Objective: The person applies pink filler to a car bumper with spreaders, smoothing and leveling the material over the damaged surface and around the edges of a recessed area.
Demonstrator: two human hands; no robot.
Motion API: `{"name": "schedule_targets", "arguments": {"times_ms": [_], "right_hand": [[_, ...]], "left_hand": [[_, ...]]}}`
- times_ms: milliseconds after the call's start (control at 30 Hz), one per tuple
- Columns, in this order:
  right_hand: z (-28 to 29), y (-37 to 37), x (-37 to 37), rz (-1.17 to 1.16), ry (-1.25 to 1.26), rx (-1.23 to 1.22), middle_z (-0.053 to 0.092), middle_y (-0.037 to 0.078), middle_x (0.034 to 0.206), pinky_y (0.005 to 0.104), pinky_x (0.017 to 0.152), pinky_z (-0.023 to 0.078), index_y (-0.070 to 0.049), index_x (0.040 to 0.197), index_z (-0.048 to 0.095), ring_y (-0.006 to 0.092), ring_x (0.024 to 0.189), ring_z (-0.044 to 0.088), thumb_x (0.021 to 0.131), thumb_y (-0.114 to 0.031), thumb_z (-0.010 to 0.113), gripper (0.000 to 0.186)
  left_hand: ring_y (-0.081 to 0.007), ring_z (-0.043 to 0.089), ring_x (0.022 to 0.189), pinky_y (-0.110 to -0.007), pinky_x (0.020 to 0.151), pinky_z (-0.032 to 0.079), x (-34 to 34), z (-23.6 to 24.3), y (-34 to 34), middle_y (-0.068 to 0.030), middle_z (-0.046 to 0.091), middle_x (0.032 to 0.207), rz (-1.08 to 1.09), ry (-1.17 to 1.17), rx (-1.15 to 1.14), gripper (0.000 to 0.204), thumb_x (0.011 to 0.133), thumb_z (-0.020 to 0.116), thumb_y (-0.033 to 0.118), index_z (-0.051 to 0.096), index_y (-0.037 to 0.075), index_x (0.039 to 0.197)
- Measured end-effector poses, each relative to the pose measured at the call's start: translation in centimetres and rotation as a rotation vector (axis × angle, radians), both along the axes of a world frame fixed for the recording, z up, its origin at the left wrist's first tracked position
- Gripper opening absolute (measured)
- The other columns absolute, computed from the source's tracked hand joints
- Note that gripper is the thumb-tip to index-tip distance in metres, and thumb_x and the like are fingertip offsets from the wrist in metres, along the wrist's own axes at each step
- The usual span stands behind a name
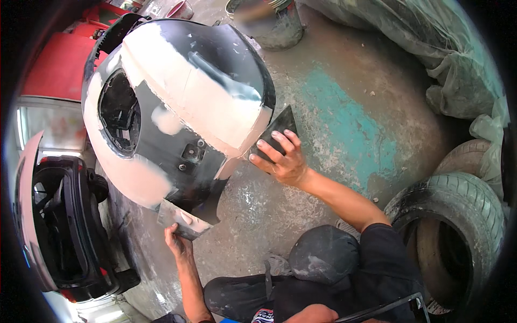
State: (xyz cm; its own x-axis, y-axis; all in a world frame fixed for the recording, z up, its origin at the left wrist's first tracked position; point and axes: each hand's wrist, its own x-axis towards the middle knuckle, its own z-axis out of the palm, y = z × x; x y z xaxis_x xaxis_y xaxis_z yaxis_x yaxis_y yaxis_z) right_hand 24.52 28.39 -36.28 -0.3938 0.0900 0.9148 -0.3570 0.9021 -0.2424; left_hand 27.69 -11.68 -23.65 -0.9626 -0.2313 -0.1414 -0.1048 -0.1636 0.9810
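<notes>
A car bumper (161,140) stands in front of me, black with broad patches of pale pinkish filler. At its lower edge my left hand (179,243) grips a flat grey mixing plate (188,229) by the near side. A dab of pinkish filler (186,218) lies on that plate. My right hand (283,161) holds a dark, flat spreader (277,129), fingers over its face and its edge against or very near the bumper's right corner. The thumb's grip under it is partly hidden.
Tyres (458,215) lie at the lower right, below plastic sheeting (463,75). A dirty bucket (274,27) stands at the back. On the left are a dark car with an open hatch (70,226) and a red panel (59,64). The concrete floor has a turquoise patch (344,124).
</notes>
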Motion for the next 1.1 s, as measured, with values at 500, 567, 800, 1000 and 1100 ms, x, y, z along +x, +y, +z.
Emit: {"name": "schedule_targets", "arguments": {"times_ms": [500, 567, 800, 1000, 1100], "right_hand": [[-2.2, -0.2, 2.2, 0.06, -0.074, -0.171, 0.046, 0.006, 0.143, 0.0517, 0.108, 0.038, -0.026, 0.136, 0.058, 0.0322, 0.131, 0.043, 0.089, -0.015, 0.069, 0.05], [-0.6, 0.2, 2.3, 0.022, -0.06, -0.171, 0.046, 0.008, 0.142, 0.0518, 0.108, 0.038, -0.025, 0.138, 0.056, 0.0328, 0.131, 0.043, 0.089, -0.011, 0.067, 0.052], [0.2, -0.4, 1.4, 0.021, -0.131, -0.052, 0.045, 0.004, 0.143, 0.0504, 0.11, 0.036, -0.028, 0.142, 0.054, 0.0295, 0.131, 0.043, 0.09, -0.02, 0.065, 0.054], [-0.3, -1.6, 1.3, 0.012, -0.103, -0.04, 0.049, 0.002, 0.135, 0.0508, 0.109, 0.038, -0.031, 0.132, 0.064, 0.0292, 0.128, 0.045, 0.084, -0.018, 0.075, 0.051], [-1.3, -1.2, 1.1, 0.022, -0.093, -0.012, 0.05, 0.0, 0.135, 0.0515, 0.109, 0.038, -0.031, 0.126, 0.067, 0.029, 0.129, 0.044, 0.084, -0.019, 0.075, 0.045]], "left_hand": [[-0.0253, 0.062, 0.107, -0.043, 0.102, 0.048, 0.2, -0.1, -0.6, -0.0118, 0.064, 0.102, 0.053, -0.044, -0.003, 0.004, 0.082, 0.058, 0.008, 0.058, 0.004, 0.083], [-0.0258, 0.062, 0.109, -0.044, 0.103, 0.047, 0.1, 0.3, 0.4, -0.0129, 0.064, 0.104, 0.056, -0.048, 0.007, 0.004, 0.081, 0.058, 0.008, 0.058, 0.004, 0.083], [-0.0286, 0.062, 0.112, -0.045, 0.106, 0.046, -0.1, -0.5, -0.7, -0.0164, 0.065, 0.114, 0.024, -0.022, 0.027, 0.009, 0.081, 0.057, 0.005, 0.058, 0.001, 0.089], [-0.0282, 0.063, 0.11, -0.045, 0.106, 0.046, 0.1, -0.6, -1.4, -0.0156, 0.065, 0.112, 0.048, -0.044, 0.019, 0.009, 0.08, 0.058, 0.006, 0.059, 0.002, 0.088], [-0.0281, 0.063, 0.11, -0.045, 0.105, 0.047, 0.0, -0.8, -1.5, -0.0153, 0.066, 0.111, 0.05, -0.04, 0.01, 0.008, 0.08, 0.058, 0.006, 0.058, 0.002, 0.087]]}}
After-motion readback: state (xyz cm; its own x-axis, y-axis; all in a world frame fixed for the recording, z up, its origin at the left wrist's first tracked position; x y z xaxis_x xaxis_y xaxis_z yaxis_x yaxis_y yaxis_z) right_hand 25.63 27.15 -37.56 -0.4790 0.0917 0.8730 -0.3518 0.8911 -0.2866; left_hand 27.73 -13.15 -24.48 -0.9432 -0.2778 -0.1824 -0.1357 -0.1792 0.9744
